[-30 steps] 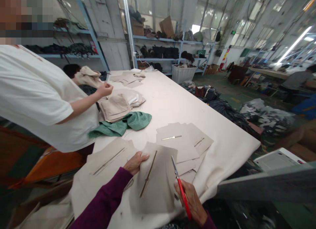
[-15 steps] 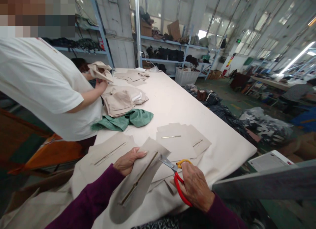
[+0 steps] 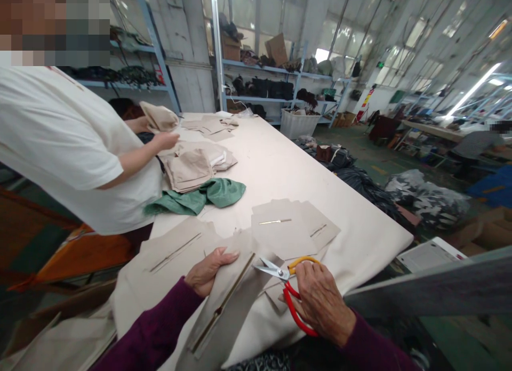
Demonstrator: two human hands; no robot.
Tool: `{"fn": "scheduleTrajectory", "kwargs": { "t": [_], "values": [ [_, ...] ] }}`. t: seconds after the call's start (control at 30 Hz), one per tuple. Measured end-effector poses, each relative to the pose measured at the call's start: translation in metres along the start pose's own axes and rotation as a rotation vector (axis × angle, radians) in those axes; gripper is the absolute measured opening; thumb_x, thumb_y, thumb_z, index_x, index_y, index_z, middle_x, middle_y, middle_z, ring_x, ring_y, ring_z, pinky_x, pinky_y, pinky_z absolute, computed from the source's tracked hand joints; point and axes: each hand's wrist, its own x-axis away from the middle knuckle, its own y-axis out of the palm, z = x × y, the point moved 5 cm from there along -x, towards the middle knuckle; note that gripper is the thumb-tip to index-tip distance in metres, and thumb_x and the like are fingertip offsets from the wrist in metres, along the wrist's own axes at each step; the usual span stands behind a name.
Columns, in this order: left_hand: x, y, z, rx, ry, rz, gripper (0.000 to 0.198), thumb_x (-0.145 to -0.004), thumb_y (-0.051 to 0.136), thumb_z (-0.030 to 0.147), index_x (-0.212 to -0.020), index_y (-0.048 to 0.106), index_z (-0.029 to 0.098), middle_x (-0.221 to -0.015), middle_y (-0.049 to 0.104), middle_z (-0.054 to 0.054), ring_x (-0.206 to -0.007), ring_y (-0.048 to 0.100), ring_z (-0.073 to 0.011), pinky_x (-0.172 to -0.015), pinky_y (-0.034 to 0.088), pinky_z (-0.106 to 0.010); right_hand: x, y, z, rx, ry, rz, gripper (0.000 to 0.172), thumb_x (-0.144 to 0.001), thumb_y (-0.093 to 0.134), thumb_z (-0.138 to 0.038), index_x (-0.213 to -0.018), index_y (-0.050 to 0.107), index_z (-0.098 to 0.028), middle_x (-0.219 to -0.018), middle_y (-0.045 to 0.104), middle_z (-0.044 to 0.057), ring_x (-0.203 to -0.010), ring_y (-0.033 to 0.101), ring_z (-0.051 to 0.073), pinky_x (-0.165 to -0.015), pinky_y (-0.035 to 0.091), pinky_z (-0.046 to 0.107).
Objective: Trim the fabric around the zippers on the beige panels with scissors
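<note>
My left hand (image 3: 212,269) pinches the edge of a beige fabric piece (image 3: 240,301), which has a brass-coloured zipper (image 3: 224,303) set into it. My right hand (image 3: 322,296) grips scissors (image 3: 281,273) with one yellow and one red handle. Their blades are parted and point left, close to the upper end of the zipper; whether they touch the cloth I cannot tell. Beyond lie more beige pieces with zippers: a stack (image 3: 282,230) in front of me and another piece (image 3: 176,251) to the left.
A co-worker in a white shirt (image 3: 76,142) stands at the table's left side, handling beige cloth (image 3: 159,118). A green cloth (image 3: 200,195) and a beige fabric pile (image 3: 188,168) lie on the white table (image 3: 276,166). A grey beam (image 3: 432,288) stands close at right.
The scissors have opened and moved slightly right, away from the zipper end. The held fabric has tilted and shifted lower. The co-worker's hands have turned the beige cloth.
</note>
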Motion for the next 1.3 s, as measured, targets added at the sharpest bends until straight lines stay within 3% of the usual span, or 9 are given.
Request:
{"fn": "scheduleTrajectory", "kwargs": {
  "t": [0.53,0.73,0.97,1.07,1.2,1.3],
  "values": [
    [-0.005,-0.005,-0.018,-0.007,0.017,0.033,0.032,-0.071,0.071,0.018,-0.095,0.052,0.011,-0.083,0.067,-0.01,-0.063,0.063,-0.0175,-0.059,0.054,-0.028,-0.003,0.01,0.001,-0.072,-0.12,-0.004,0.034,-0.087,0.041,-0.049,-0.089,0.052,-0.017,-0.084,0.054,0.006,-0.079,0.048,0.023,-0.077,0.033,0.037],
    [-0.008,-0.007,-0.022,0.024,0.043,0.1,0.037,-0.069,0.071,0.016,-0.097,0.047,0.013,-0.088,0.066,-0.009,-0.068,0.064,-0.0178,-0.064,0.054,-0.03,-0.001,0.019,-0.001,-0.032,-0.113,-0.046,0.039,-0.088,0.04,-0.052,-0.083,0.055,-0.016,-0.077,0.057,0.005,-0.069,0.052,0.022,-0.071,0.034,0.037],
    [-0.004,-0.012,-0.021,0.026,0.024,0.179,0.046,-0.064,0.075,0.017,-0.1,0.048,0.013,-0.088,0.066,-0.008,-0.073,0.066,-0.0207,-0.065,0.054,-0.031,0.001,0.024,0.001,-0.009,-0.162,0.033,0.036,-0.087,0.046,-0.05,-0.081,0.056,-0.016,-0.073,0.059,0.003,-0.064,0.055,0.021,-0.065,0.034,0.035],
    [0.0,-0.01,-0.019,-0.032,0.044,0.144,0.046,-0.061,0.078,0.02,-0.098,0.052,0.012,-0.085,0.067,-0.008,-0.071,0.065,-0.0203,-0.063,0.054,-0.03,0.003,0.029,0.0,-0.018,-0.165,0.066,0.037,-0.087,0.046,-0.05,-0.08,0.056,-0.015,-0.071,0.059,0.003,-0.063,0.055,0.02,-0.063,0.033,0.034],
    [0.007,0.005,-0.016,-0.145,0.074,-0.019,0.042,-0.056,0.081,0.023,-0.09,0.062,0.007,-0.081,0.068,-0.012,-0.067,0.064,-0.0216,-0.063,0.052,-0.03,0.004,0.031,-0.003,-0.042,-0.17,0.079,0.039,-0.087,0.045,-0.052,-0.08,0.056,-0.015,-0.071,0.059,0.004,-0.064,0.054,0.02,-0.066,0.033,0.034],
    [0.012,0.011,-0.017,-0.169,0.056,-0.013,0.038,-0.056,0.081,0.022,-0.088,0.066,0.008,-0.08,0.069,-0.011,-0.069,0.064,-0.0225,-0.066,0.052,-0.032,0.004,0.027,-0.005,-0.001,-0.156,0.078,0.039,-0.086,0.045,-0.053,-0.082,0.055,-0.015,-0.076,0.058,0.005,-0.07,0.052,0.021,-0.069,0.032,0.035]
  ]
}}
